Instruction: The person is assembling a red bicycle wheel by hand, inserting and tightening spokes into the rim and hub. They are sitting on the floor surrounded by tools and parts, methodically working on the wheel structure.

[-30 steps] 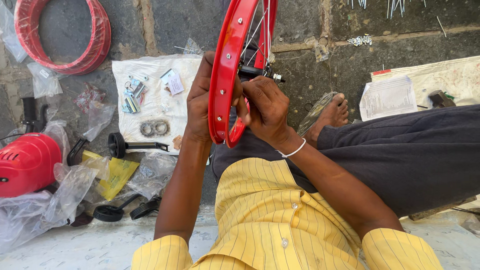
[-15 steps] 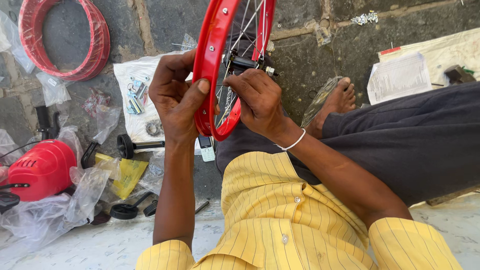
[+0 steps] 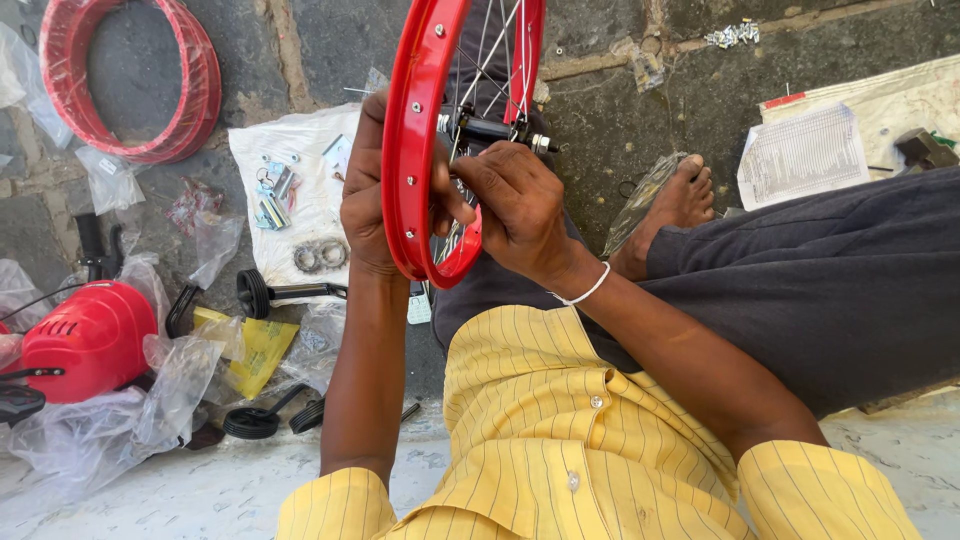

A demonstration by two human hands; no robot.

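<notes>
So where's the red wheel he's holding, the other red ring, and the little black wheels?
red spoked wheel (image 3: 408, 150), head view, on its rim's outer face.
loose red rim (image 3: 190, 90), head view, right side.
small black wheel (image 3: 253, 293), head view, on its tyre.

A street-side bicycle repair spot — red rims (image 3: 130, 85), small parts on plastic sheeting (image 3: 290, 190) and training wheels (image 3: 255, 293) scattered over the stone floor (image 3: 620, 120).

A stone-paved floor (image 3: 620, 130) is seen, strewn with parts — a red rim (image 3: 125, 85), a white sheet (image 3: 290, 195) bearing small fittings, a red casing (image 3: 85, 340), clear plastic bags (image 3: 110, 420) and small black wheels (image 3: 255, 292).
</notes>
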